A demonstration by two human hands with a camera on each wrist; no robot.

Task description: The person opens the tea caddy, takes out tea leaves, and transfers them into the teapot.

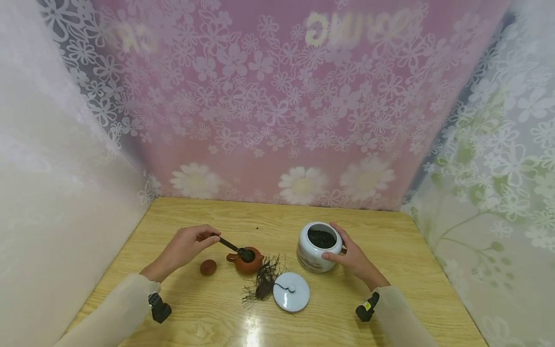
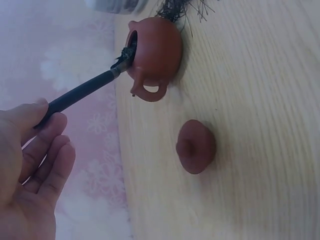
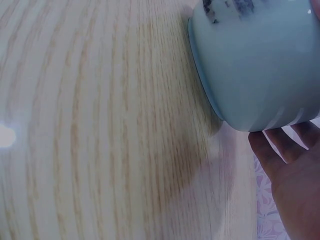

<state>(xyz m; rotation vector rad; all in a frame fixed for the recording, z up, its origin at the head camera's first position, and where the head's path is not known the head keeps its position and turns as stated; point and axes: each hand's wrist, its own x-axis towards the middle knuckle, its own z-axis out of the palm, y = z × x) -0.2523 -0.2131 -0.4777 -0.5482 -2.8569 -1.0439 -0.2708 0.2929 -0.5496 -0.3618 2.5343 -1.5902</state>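
Note:
In the head view my left hand (image 1: 187, 248) pinches the dark handle of a tea scoop (image 1: 228, 244) between thumb and fingers. The scoop's tip, carrying dark tea leaves (image 2: 127, 54), is at the mouth of a small brown clay teapot (image 2: 159, 50), tilted down into it. On the table beside the teapot's handle lies its round clay lid (image 2: 196, 146). My right hand (image 1: 354, 258) holds a white ceramic jar (image 1: 313, 259) from the right, thumb and fingers spread around its side near the rim. Dark tea (image 1: 322, 238) shows inside the jar, which stands on the table.
A white jar lid (image 1: 291, 299) with a knob and dark cord rests in front of the jar. Between it and the teapot sits a dark, twiggy plant-like piece (image 1: 265, 282). Patterned curtains (image 1: 277, 120) stand behind and beside the wooden table (image 1: 347, 313).

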